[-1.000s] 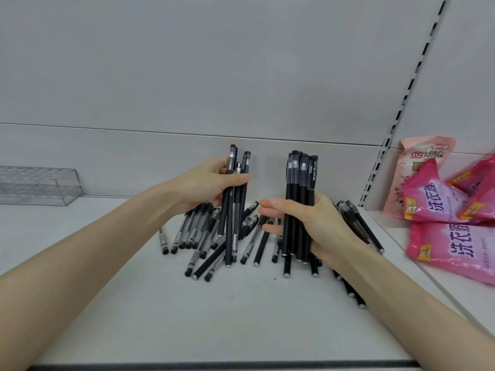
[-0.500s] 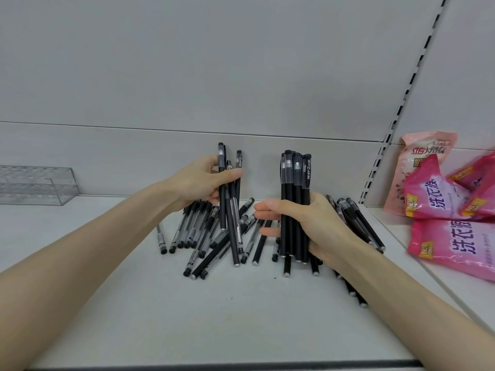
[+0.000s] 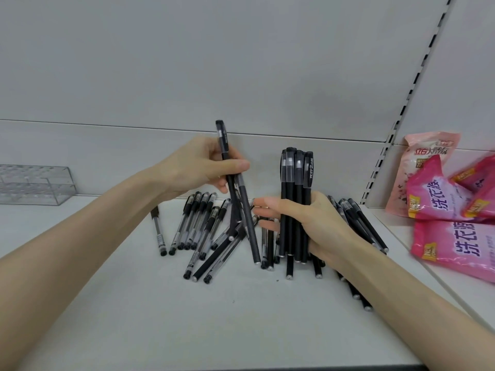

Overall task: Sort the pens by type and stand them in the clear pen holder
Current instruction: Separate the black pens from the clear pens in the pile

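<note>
Left grip (image 3: 198,170) pinches two slim pens (image 3: 223,145) mid-barrel. Its thumb lies across them and the wrist is raised. One pen stands near upright, the other slants down, its tip among the pile. Just beside it, right grip (image 3: 316,223) wraps a bundle of matte black pens (image 3: 297,178) low on the barrels, caps up. They look light, stiff and smooth, so a loose bundle could slide; I'd hold mid-barrel and squeeze evenly. Below both grips, loose pens (image 3: 199,218) lie on the shelf (image 3: 241,317). Well apart, left of the left grip, the clear pen holder (image 3: 34,184) shows no pens inside.
</note>
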A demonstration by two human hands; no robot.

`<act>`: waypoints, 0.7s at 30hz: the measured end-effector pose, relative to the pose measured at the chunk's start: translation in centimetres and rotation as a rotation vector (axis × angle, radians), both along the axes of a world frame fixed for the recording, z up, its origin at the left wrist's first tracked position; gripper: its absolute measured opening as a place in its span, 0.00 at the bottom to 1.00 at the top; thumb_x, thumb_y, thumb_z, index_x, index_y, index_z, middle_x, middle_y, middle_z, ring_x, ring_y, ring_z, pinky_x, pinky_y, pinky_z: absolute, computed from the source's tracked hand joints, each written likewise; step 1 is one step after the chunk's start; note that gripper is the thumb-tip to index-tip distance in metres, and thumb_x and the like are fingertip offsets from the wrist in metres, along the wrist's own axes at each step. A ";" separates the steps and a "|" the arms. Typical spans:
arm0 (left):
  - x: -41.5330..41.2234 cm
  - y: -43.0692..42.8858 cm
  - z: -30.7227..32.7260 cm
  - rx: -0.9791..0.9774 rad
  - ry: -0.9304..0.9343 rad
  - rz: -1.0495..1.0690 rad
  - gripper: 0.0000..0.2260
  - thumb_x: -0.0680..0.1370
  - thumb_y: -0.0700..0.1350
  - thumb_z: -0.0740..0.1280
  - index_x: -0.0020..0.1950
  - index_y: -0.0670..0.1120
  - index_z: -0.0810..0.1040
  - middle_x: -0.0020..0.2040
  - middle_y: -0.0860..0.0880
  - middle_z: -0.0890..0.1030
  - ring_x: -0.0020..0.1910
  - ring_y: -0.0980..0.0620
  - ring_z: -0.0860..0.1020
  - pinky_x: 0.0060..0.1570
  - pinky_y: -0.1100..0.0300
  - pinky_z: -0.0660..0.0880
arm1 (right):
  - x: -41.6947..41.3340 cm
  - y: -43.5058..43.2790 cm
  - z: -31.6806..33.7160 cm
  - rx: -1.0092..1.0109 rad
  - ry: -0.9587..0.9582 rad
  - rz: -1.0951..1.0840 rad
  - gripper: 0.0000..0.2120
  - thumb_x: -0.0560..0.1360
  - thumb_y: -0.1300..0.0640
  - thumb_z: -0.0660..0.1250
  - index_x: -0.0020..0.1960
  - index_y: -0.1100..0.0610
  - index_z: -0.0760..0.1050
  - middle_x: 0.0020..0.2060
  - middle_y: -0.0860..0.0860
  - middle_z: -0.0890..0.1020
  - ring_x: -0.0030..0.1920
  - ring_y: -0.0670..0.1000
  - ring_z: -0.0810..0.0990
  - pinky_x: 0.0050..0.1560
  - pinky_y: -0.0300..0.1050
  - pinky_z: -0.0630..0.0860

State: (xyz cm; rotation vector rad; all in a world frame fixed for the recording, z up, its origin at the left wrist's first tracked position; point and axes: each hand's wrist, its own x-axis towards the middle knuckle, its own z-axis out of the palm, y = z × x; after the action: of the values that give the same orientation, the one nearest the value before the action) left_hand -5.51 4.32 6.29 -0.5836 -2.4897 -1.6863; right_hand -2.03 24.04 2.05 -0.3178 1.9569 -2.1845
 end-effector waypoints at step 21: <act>4.0 1.5 0.1 -0.245 0.098 -0.159 0.15 0.82 0.51 0.55 0.44 0.48 0.79 0.38 0.57 0.81 0.38 0.62 0.77 0.41 0.71 0.71 | 1.7 -1.8 0.2 -0.080 0.077 0.094 0.10 0.74 0.66 0.67 0.54 0.64 0.77 0.44 0.58 0.85 0.44 0.58 0.85 0.44 0.46 0.82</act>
State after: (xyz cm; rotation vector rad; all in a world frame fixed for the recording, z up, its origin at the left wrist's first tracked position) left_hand -1.50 5.81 6.42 -0.8864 -2.6590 -1.3670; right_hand -0.30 22.24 2.22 -0.5020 1.8552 -2.2254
